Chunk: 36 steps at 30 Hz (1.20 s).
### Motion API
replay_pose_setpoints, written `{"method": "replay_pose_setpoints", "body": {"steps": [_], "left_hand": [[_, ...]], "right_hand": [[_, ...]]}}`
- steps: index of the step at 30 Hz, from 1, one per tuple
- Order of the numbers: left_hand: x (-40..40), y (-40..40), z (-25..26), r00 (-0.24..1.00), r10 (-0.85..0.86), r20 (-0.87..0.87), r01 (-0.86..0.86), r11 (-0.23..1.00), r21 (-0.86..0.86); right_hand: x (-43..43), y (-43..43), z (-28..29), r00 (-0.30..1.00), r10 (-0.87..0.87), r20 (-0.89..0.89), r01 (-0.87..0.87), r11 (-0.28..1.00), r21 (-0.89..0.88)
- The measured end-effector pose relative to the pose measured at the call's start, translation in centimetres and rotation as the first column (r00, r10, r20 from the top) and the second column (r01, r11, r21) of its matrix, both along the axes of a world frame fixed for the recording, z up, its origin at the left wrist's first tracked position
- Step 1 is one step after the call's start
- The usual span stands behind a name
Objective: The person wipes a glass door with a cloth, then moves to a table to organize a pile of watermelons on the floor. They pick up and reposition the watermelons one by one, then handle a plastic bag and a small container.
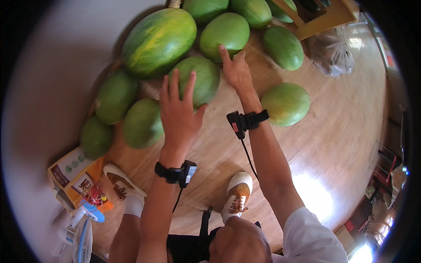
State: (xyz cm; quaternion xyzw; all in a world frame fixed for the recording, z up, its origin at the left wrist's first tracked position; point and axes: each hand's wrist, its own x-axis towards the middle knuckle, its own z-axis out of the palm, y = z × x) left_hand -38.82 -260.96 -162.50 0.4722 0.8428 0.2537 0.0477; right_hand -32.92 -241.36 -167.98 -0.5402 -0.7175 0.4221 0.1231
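Large green melons, likely watermelons or wax gourds, lie on a wood-look floor. My left hand [181,108] has its fingers spread over the near side of a round green melon [200,79]. At the lower edge of a lighter green melon [225,34] is my right hand [236,67], thumb against the rind and the other fingers partly hidden. A large yellow-streaked melon [161,41] lies behind and left of my left hand. To the right of my right forearm rests a pale green melon [286,103], with a darker oval one [283,47] beyond it. Both wrists wear black strapped devices with cables.
More melons [143,123] line the wall at left. A cardboard box [75,177] and a small fan [84,240] stand at lower left. A wooden frame [324,19] and a filled plastic bag [334,54] are at upper right. My shoes [238,194] are on the floor.
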Motion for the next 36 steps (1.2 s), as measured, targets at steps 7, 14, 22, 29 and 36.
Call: {"method": "replay_pose_setpoints", "body": {"steps": [7, 14, 22, 29, 36], "left_hand": [[-1.1, -0.5, 0.6, 0.998, -0.047, 0.034, 0.047, 0.999, -0.007], [2.2, -1.0, 0.3, 0.990, -0.136, 0.027, 0.122, 0.949, 0.291], [10.9, -2.0, -1.6, 0.790, -0.347, 0.506, 0.244, 0.935, 0.259], [13.1, -0.8, -2.6, 0.717, -0.388, 0.579, 0.289, 0.922, 0.260], [17.0, 3.5, -2.4, 0.612, -0.497, 0.615, 0.473, 0.853, 0.219]], "right_hand": [[9.6, -4.1, 3.7, 0.928, 0.247, -0.280, -0.152, 0.935, 0.320], [23.0, 4.5, 3.7, 0.958, 0.152, 0.243, -0.263, 0.802, 0.536], [25.7, 1.7, 4.2, 0.981, 0.165, 0.099, -0.191, 0.885, 0.424], [38.0, -6.7, 3.0, 0.978, -0.202, -0.060, 0.211, 0.936, 0.281], [35.5, -14.1, 5.2, 0.336, -0.938, -0.086, 0.582, 0.278, -0.764]]}}
